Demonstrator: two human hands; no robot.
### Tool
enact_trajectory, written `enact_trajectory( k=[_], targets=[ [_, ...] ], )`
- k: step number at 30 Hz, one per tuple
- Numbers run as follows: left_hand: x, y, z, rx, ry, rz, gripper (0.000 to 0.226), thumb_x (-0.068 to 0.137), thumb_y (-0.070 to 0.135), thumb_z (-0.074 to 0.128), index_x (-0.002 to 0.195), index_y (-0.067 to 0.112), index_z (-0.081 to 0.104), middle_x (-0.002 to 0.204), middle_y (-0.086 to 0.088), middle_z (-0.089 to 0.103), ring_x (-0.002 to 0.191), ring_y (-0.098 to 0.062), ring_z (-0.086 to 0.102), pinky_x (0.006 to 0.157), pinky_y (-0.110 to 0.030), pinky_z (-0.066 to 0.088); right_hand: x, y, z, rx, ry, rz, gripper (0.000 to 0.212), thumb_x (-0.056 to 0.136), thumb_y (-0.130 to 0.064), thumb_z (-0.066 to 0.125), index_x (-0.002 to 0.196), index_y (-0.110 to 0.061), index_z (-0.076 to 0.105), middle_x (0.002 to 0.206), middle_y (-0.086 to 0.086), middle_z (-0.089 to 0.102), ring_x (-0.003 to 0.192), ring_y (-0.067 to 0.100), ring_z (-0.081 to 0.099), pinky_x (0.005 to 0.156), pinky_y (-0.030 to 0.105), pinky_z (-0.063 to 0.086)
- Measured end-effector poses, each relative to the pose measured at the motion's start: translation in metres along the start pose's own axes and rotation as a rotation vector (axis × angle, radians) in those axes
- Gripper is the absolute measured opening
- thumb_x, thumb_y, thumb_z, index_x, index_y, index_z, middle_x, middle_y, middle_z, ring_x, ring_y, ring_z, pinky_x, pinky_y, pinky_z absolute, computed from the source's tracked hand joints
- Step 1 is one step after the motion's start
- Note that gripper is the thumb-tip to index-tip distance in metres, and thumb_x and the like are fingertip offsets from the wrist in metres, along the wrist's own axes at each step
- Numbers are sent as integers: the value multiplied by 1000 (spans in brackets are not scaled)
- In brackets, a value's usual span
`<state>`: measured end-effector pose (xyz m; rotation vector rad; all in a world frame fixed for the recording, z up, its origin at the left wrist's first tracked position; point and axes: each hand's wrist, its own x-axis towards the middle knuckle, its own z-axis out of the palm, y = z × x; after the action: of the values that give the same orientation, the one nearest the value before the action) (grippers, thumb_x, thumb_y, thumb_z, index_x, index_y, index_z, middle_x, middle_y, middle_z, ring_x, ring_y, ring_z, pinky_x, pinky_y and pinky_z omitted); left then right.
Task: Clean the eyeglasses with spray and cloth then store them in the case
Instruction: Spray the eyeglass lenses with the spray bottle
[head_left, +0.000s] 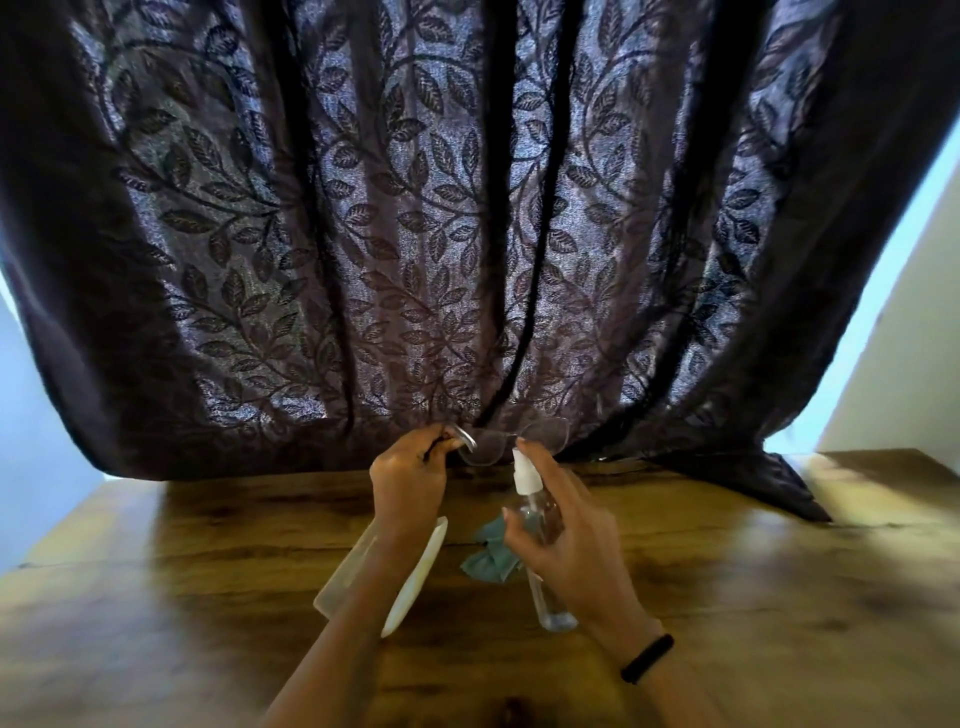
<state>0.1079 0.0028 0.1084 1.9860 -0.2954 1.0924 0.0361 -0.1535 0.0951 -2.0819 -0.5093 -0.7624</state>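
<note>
Hanging curtain (415, 234): dark with a leaf pattern, filling the view behind the spray bottle (535, 506); its hem meets the far edge of the worktop.
worktop (779, 597): brown wood grain, spread below the spray bottle.
case (340, 582): open, pale and partly see-through, lying flat to the left of the spray bottle, partly hidden by the left forearm.
right hand (571, 545): wrapped around the spray bottle, forefinger on top of its white pump head.
left hand (408, 483): up and left of the spray bottle, pinching the eyeglasses by one end of the frame.
spray bottle: clear, tilted, with its head aimed away toward the eyeglasses; I cannot tell whether its base touches the worktop.
cloth (488, 551): teal, crumpled just left of the spray bottle, between it and the case.
eyeglasses (483, 452): clear lenses, held in the air just beyond the spray bottle's head.
wristband (647, 657): black, on the right wrist, nearer the camera than the spray bottle.
</note>
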Motion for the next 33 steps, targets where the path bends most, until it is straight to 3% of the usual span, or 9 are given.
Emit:
enact_trajectory(
  k=[4,7,11,15,19,23,27,30,33],
  targets=[
    [-2,3,1,20,-1,8,9,65,-12,67,70,-4,68,57,-17,66,48,-13,51,63,-12,41,3,-4,-5,-8,13,13,61,82,-23,64,129,-44,32,80,-18,48,65,-1,54,50,5,40],
    [-1,2,2,22,-9,-8,12,64,-13,69,72,-4,69,60,-17,68,50,-15,56,64,-11,40,5,-7,-5,-17,38,22,57,80,-17,67,129,-31,42,81,-18,48,64,-5,53,49,2,39],
    [-3,2,-1,-25,-8,-3,13,67,-10,67,76,-2,70,64,-14,69,64,-1,51,60,3,35,6,-9,-8,-33,98,17,53,78,-14,68,127,-21,48,87,-10,54,63,-2,52,50,5,39],
    [-1,3,-3,-28,-1,-5,15,66,-12,67,78,-3,70,62,-16,68,72,-14,54,55,6,31,-1,-4,-15,-51,153,13,61,77,-10,71,128,-30,43,82,-1,57,54,10,48,45,11,41],
    [-2,2,-5,-22,-11,-19,16,65,-14,68,78,-4,70,60,-16,67,59,-3,47,54,6,30,-4,4,-24,-106,157,35,60,75,-8,73,129,-16,48,79,-1,55,51,5,43,48,6,38],
    [-3,1,-2,-33,-13,-20,16,67,-14,68,79,-4,70,60,-17,68,70,-19,54,52,6,30,-2,9,-28,-127,183,10,56,75,-9,73,127,-8,50,81,2,56,54,3,47,50,6,41],
    [-4,0,0,-42,-15,-17,16,67,-13,68,80,-3,70,63,-16,69,62,-15,55,52,5,32,-8,20,-27,-72,283,32,59,80,-23,68,133,-18,42,93,-10,51,63,8,54,55,12,48],
    [-4,-1,-1,-37,-16,-21,15,69,-12,68,80,-2,70,64,-15,69,60,-22,56,52,4,33,-16,36,-25,-70,298,91,65,80,-26,63,137,-28,31,99,-10,51,76,13,60,64,19,53],
    [-5,-1,-2,-39,-18,-34,16,69,-12,68,81,-2,71,68,-14,71,46,-7,49,52,3,34,-26,51,-24,-4,262,231,72,81,-24,65,138,-40,23,116,-33,45,94,10,60,74,24,54]
  ],
)
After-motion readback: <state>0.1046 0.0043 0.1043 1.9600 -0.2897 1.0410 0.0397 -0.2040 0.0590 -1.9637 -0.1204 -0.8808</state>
